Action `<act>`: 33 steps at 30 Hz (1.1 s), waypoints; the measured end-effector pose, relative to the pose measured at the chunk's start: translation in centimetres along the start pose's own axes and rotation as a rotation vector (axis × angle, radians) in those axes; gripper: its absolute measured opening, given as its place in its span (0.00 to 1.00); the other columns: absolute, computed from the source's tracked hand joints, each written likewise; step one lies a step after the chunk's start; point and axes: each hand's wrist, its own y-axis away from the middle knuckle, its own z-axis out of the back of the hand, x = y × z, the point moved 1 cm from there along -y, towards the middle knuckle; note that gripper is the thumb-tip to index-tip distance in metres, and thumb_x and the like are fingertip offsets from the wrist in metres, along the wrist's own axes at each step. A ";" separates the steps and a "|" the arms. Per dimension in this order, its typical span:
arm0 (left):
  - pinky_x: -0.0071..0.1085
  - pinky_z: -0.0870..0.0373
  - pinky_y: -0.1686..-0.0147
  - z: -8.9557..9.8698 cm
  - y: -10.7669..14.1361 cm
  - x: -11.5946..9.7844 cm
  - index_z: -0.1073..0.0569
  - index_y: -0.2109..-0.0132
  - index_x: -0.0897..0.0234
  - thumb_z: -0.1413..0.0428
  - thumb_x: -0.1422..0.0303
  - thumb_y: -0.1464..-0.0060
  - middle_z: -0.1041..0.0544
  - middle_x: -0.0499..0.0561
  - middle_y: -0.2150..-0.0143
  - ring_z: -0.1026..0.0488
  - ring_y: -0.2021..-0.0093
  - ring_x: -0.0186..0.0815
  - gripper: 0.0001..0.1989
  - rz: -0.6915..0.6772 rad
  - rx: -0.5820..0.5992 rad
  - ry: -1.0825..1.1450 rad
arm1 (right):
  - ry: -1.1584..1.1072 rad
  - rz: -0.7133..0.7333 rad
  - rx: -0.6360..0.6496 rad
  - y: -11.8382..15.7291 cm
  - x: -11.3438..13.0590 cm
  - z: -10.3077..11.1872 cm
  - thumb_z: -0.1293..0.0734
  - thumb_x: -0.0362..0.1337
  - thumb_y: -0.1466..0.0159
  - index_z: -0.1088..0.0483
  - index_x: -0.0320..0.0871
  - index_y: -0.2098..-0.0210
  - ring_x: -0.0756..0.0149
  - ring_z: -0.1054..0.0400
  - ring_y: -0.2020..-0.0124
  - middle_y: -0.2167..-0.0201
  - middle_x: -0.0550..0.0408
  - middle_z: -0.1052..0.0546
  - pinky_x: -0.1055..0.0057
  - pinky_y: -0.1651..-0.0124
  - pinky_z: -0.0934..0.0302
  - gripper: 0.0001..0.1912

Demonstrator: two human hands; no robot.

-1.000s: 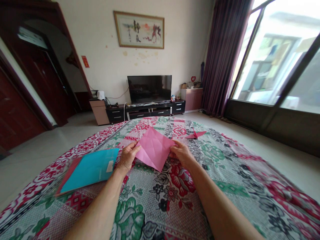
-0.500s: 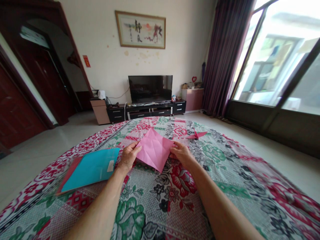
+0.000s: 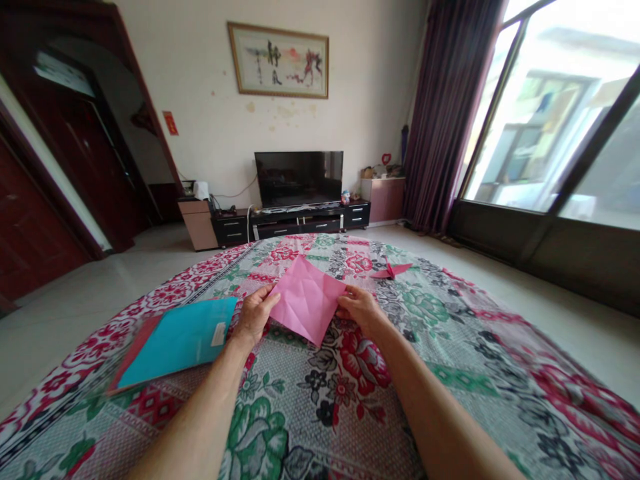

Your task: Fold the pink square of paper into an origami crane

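Note:
A creased square of pink origami paper is held up over the table, turned so that one corner points toward me. My left hand pinches its left corner, thumb on top. At the opposite corner, my right hand grips the sheet, its fingers partly behind the edge. Fold lines cross the middle of the paper. Beyond my right hand, a folded red paper crane rests on the cloth. To the left of my left hand lies a stack of coloured paper with a blue sheet uppermost and red showing beneath.
A flowered tablecloth covers the round table. Past its far edge stand a television on a low black cabinet and a side cabinet. A purple curtain and a large window are at right, a dark red door at left.
The view has shifted very slightly. Both hands keep the same hold on the pink paper, and nothing else has visibly moved.

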 end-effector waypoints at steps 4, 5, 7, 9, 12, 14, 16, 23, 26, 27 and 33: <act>0.30 0.33 0.67 0.1 -0.1 0.2 0.25 0.55 0.65 0.39 0.65 0.60 0.21 0.49 0.67 0.26 0.69 0.38 0.21 -0.001 -0.012 -0.005 | 0.010 0.013 0.008 0.0 0.0 0.1 0.35 0.29 0.52 0.28 0.42 0.66 0.75 0.35 0.79 0.77 0.61 0.27 0.80 0.77 0.36 0.13; 0.30 0.33 0.67 0.1 -0.1 0.2 0.25 0.56 0.65 0.39 0.65 0.60 0.21 0.49 0.67 0.26 0.69 0.38 0.21 -0.001 -0.015 -0.008 | 0.016 0.019 0.016 0.0 0.0 0.1 0.35 0.30 0.52 0.28 0.42 0.65 0.75 0.34 0.79 0.76 0.60 0.26 0.79 0.77 0.36 0.13; 0.30 0.33 0.68 0.1 -0.2 0.2 0.25 0.56 0.65 0.39 0.65 0.60 0.21 0.48 0.67 0.26 0.69 0.38 0.20 -0.002 -0.017 -0.013 | 0.033 0.029 0.035 0.2 0.1 0.0 0.34 0.33 0.51 0.28 0.42 0.65 0.73 0.33 0.77 0.74 0.59 0.25 0.78 0.76 0.36 0.12; 0.30 0.33 0.68 0.1 -0.1 0.2 0.25 0.56 0.65 0.39 0.65 0.60 0.21 0.49 0.67 0.26 0.69 0.38 0.20 0.000 -0.012 -0.012 | 0.048 0.028 0.049 0.3 0.2 0.0 0.33 0.35 0.50 0.28 0.42 0.65 0.72 0.32 0.75 0.72 0.58 0.24 0.78 0.76 0.36 0.12; 0.30 0.33 0.69 0.0 0.0 0.1 0.26 0.55 0.66 0.39 0.65 0.59 0.21 0.50 0.68 0.26 0.70 0.38 0.21 0.006 0.002 -0.015 | 0.063 0.017 0.055 0.6 0.5 -0.1 0.33 0.37 0.50 0.28 0.41 0.67 0.70 0.31 0.73 0.71 0.57 0.24 0.77 0.74 0.36 0.11; 0.30 0.32 0.70 0.0 0.0 0.1 0.26 0.54 0.67 0.40 0.65 0.59 0.21 0.50 0.67 0.26 0.70 0.38 0.22 0.007 0.011 -0.022 | 0.066 0.011 0.091 0.7 0.6 -0.2 0.32 0.40 0.49 0.28 0.41 0.67 0.69 0.31 0.71 0.70 0.56 0.24 0.75 0.72 0.35 0.11; 0.30 0.32 0.70 -0.1 0.1 0.0 0.26 0.54 0.67 0.40 0.64 0.58 0.21 0.51 0.67 0.26 0.70 0.38 0.22 0.006 0.021 -0.022 | 0.061 0.007 0.160 0.9 0.7 -0.4 0.32 0.42 0.49 0.29 0.41 0.67 0.68 0.30 0.69 0.69 0.55 0.25 0.73 0.68 0.35 0.13; 0.31 0.32 0.68 -0.2 0.2 -0.2 0.27 0.52 0.67 0.40 0.65 0.59 0.21 0.52 0.65 0.25 0.69 0.39 0.24 0.017 0.032 -0.011 | 0.014 0.028 0.370 1.8 0.9 -1.7 0.30 0.42 0.50 0.31 0.43 0.62 0.71 0.32 0.67 0.65 0.56 0.26 0.73 0.64 0.36 0.17; 0.32 0.32 0.67 -0.2 0.2 -0.2 0.26 0.52 0.67 0.39 0.65 0.59 0.21 0.53 0.64 0.25 0.68 0.40 0.24 0.023 0.020 -0.018 | 0.050 0.037 0.304 1.6 0.5 -2.2 0.30 0.40 0.51 0.31 0.42 0.64 0.73 0.34 0.71 0.68 0.58 0.27 0.75 0.67 0.37 0.15; 0.32 0.32 0.67 -0.2 0.2 -0.2 0.26 0.53 0.67 0.39 0.65 0.60 0.21 0.53 0.64 0.25 0.67 0.40 0.24 0.022 0.013 -0.018 | 0.068 0.041 0.254 1.5 0.3 -2.3 0.30 0.39 0.52 0.31 0.42 0.66 0.74 0.35 0.72 0.70 0.59 0.28 0.76 0.69 0.38 0.14; 0.36 0.31 0.60 -1.0 0.4 -1.1 0.26 0.54 0.70 0.43 0.58 0.54 0.21 0.57 0.62 0.26 0.60 0.44 0.23 0.116 0.008 0.286 | 0.020 0.075 0.070 0.8 -0.9 -2.8 0.31 0.34 0.56 0.32 0.41 0.69 0.77 0.40 0.80 0.76 0.63 0.31 0.76 0.75 0.40 0.13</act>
